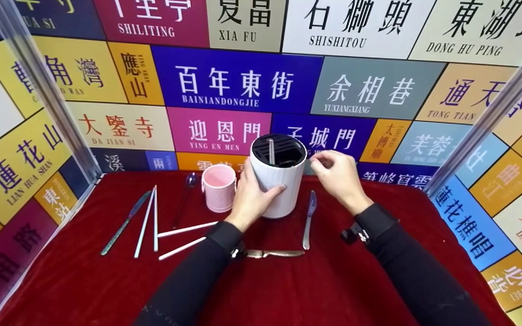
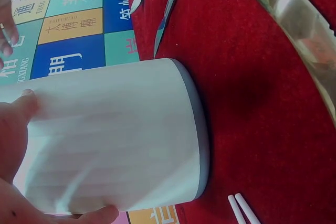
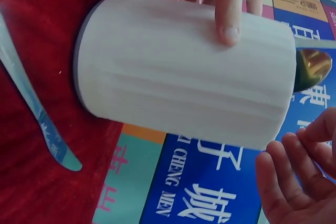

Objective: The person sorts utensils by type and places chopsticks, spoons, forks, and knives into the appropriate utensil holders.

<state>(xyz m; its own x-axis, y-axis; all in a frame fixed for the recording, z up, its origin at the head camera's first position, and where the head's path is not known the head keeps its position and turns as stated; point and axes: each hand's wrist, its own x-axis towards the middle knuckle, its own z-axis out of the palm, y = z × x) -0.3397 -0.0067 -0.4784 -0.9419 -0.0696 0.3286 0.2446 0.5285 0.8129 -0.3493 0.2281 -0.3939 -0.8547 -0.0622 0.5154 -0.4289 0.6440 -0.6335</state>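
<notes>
My left hand (image 1: 254, 194) grips the side of a white, ribbed cylindrical utensil holder (image 1: 283, 194) with a black slotted top. The holder stands upright on the red cloth. A silver handle (image 1: 271, 151) rises from its top. Beyond the rim, the right wrist view shows a shiny golden spoon bowl (image 3: 313, 69). Beside the rim, on the right, is my right hand (image 1: 340, 179), fingers loosely bent and nothing visible in them. A pink cup (image 1: 219, 192) stands just left of the holder.
Left on the red cloth (image 1: 84, 276) lie a dark table knife (image 1: 126, 222), two pale chopsticks (image 1: 145, 226), two white sticks (image 1: 181, 249) and a dark spoon (image 1: 191, 181). A silver knife (image 1: 309, 222) and a golden knife (image 1: 274, 254) are near the holder. Sign-covered panels (image 1: 236, 81) enclose the table.
</notes>
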